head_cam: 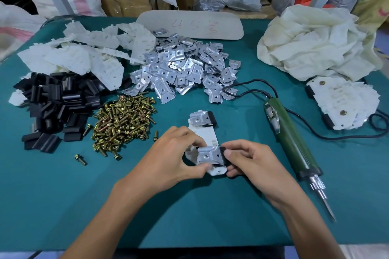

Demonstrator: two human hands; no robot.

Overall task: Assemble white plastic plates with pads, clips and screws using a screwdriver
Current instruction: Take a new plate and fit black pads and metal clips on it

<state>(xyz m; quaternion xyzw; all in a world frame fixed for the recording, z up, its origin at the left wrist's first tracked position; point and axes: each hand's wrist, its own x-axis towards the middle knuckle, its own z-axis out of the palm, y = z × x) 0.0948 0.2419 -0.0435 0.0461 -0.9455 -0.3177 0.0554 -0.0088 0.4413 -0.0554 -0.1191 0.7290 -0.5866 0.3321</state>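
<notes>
Above the worktop (63, 195), left hand (174, 153) and right hand (250, 160) grip the plate (202, 133) at its near clip (208, 154), fingers (185, 132) curled; screws (124, 120) lie leftward.

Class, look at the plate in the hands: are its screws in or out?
Out. The near clip and far clip on the white plate show bare holes.

Clips (185, 69) are reading as bright sheet metal, glossy; screws (124, 124) are showing yellowish metallic plating. The white plate (203, 133) is looking like matt moulded plastic. Black pads (56, 101) are looking smooth and dull-sheened, rubber or plastic, can't tell. Screwdriver (292, 141) is showing a green plastic body and shiny metal bit. Table cover (63, 195) is looking matt, cloth-like.
</notes>
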